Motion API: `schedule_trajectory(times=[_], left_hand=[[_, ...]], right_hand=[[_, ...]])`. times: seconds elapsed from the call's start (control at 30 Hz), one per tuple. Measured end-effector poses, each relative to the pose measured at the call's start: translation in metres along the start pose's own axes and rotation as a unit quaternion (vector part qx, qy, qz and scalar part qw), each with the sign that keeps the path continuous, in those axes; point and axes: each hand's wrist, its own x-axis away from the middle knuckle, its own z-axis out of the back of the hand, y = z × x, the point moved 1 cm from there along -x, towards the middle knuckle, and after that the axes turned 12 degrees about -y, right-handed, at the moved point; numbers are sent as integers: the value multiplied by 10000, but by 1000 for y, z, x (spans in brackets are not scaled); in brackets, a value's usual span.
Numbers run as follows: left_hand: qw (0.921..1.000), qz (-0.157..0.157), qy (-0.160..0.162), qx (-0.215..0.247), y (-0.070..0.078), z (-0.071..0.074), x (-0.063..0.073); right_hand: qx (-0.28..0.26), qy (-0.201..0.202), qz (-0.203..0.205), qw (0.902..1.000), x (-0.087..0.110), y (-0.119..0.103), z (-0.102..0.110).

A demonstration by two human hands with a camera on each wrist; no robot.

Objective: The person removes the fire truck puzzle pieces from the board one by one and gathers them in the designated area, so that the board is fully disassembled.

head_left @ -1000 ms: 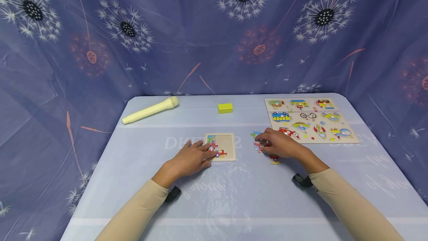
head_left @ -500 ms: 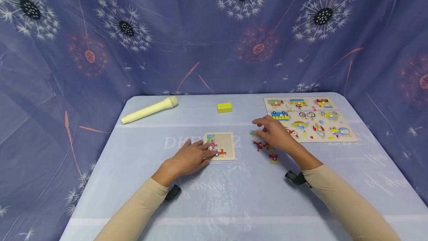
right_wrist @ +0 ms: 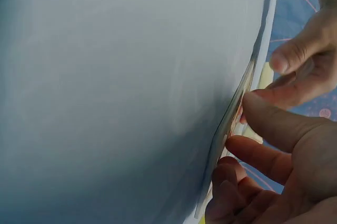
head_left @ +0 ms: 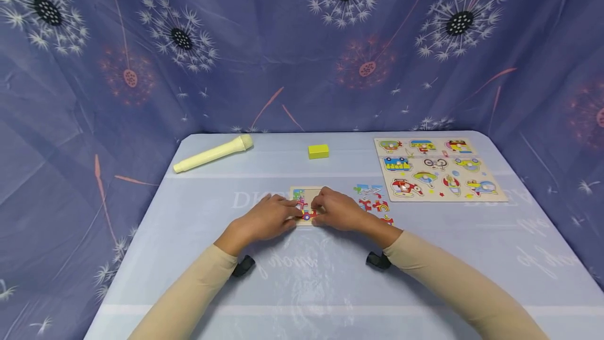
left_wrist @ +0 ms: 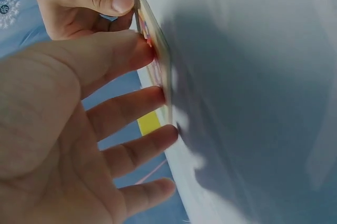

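Note:
A small wooden puzzle tray (head_left: 305,190), partly filled with colourful jigsaw pieces, lies in the middle of the table in the head view. My left hand (head_left: 268,216) rests at its left side with fingers fairly straight, the fingertips along the edge in the left wrist view. My right hand (head_left: 338,211) is over the tray's right half, fingers curled. Its thumb and index finger (right_wrist: 255,158) come down on either side of a red puzzle piece (head_left: 312,214); the palm hides the tray's right part. Several loose puzzle pieces (head_left: 381,206) lie just right of that hand.
At the back right lies a large wooden vehicle puzzle board (head_left: 443,177). A yellow block (head_left: 318,151) sits behind the tray, and a pale yellow toy microphone (head_left: 213,154) lies at the back left. A patterned curtain (head_left: 264,67) hangs behind the table.
My right hand, among the loose pieces a second ago, lifted and came left to the tray, uncovering blue, green and red pieces. My left hand has stayed at the tray.

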Motion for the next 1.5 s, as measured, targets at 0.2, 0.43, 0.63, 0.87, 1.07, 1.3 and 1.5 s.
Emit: schedule_trajectory(times=[0.2,0.43,0.63,0.87,1.07,1.3,1.5], left_hand=[[9989,-308,297,202,-7,2,-7],[9983,-391,93,414,-15,4,-7],[9981,-363,163,471,-18,7,-4],[9987,296,-46,420,-18,8,-16],[9962,763,-390,139,-20,-2,-21],[9960,814,-347,135,-19,-4,-20],[9960,816,-335,145,-17,-2,-20]], right_hand=[[165,83,-107,9998,-3,-3,-1],[105,24,-142,9998,-5,-4,-2],[198,37,-169,9997,-6,-2,-3],[234,3,-200,9995,-4,-3,-4],[218,0,-121,9997,-6,-5,-5],[-13,-63,-139,9999,-5,-5,-5],[-283,-147,-101,9994,-5,-3,-5]])
